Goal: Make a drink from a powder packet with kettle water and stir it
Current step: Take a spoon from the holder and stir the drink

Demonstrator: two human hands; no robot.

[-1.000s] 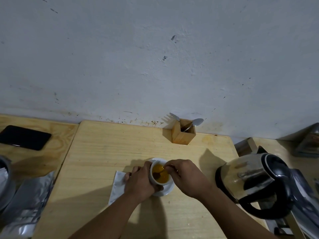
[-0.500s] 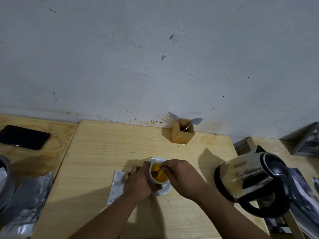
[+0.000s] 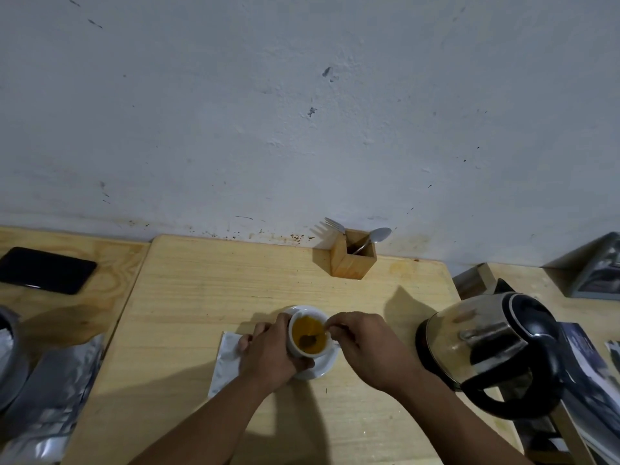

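A small white cup [image 3: 317, 317] full of orange-brown drink stands on a white saucer [image 3: 323, 365] near the middle of the wooden table [image 3: 201, 297]. My left hand [image 3: 268, 354] wraps around the cup's left side. My right hand [image 3: 365, 344] pinches the handle of a spoon [image 3: 307, 339] whose bowl is sunk in the drink. A white powder packet [image 3: 226, 360] lies flat on the table, partly under my left hand. The steel kettle [image 3: 483, 344] with a black handle stands to the right.
A wooden holder [image 3: 352, 258] with a fork and a spoon stands by the wall. A black phone [image 3: 45, 270] lies on the left table. Silver foil bags [image 3: 47, 401] lie at the lower left. Magazines [image 3: 590, 374] sit to the right of the kettle.
The spoon has moved round inside the cup and its bowl now lies toward the near side. My right hand shifted slightly with it. My left hand keeps its hold on the cup.
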